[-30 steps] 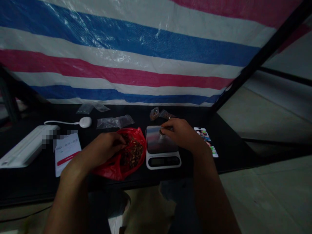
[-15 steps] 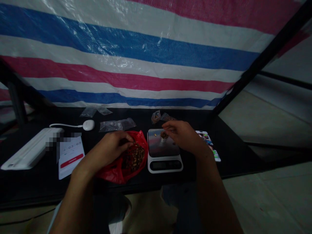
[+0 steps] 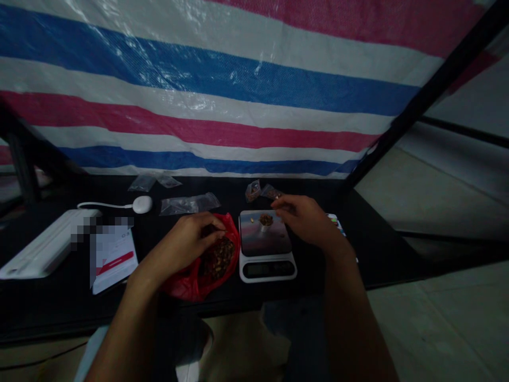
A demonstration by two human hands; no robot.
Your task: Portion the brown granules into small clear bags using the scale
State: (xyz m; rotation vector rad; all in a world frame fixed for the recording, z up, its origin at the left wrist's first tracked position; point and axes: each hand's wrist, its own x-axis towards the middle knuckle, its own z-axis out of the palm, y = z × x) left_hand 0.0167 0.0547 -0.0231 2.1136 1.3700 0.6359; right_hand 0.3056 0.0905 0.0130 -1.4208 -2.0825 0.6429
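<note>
My left hand (image 3: 193,236) reaches over a red plastic bag (image 3: 186,286). Its thumb and fingers are pinched together above the small brown pieces (image 3: 218,260) in the bag; anything between them is too small to make out. Right of the bag stands a kitchen scale (image 3: 266,246) with a metal plate and white body. A little heap of brown pieces in a small light-coloured cup (image 3: 265,222) rests on the plate, and one yellowish piece lies beside it. Over the plate's far right corner is my right hand (image 3: 304,217), fingertips closed in a pinch, its contents unclear.
Behind the scale lie two small clear bags with brown pieces (image 3: 253,190). Flat clear bags (image 3: 190,203) lie further left. A phone (image 3: 115,260), a white block-like device (image 3: 47,246) and a round white corded thing (image 3: 142,204) are at the left. Another phone (image 3: 338,223) is partly behind my right arm.
My right hand has drawn back slightly to the right, away from the cup. My left fingertips have shifted a little to the right over the bag. The camera view has shifted slightly.
</note>
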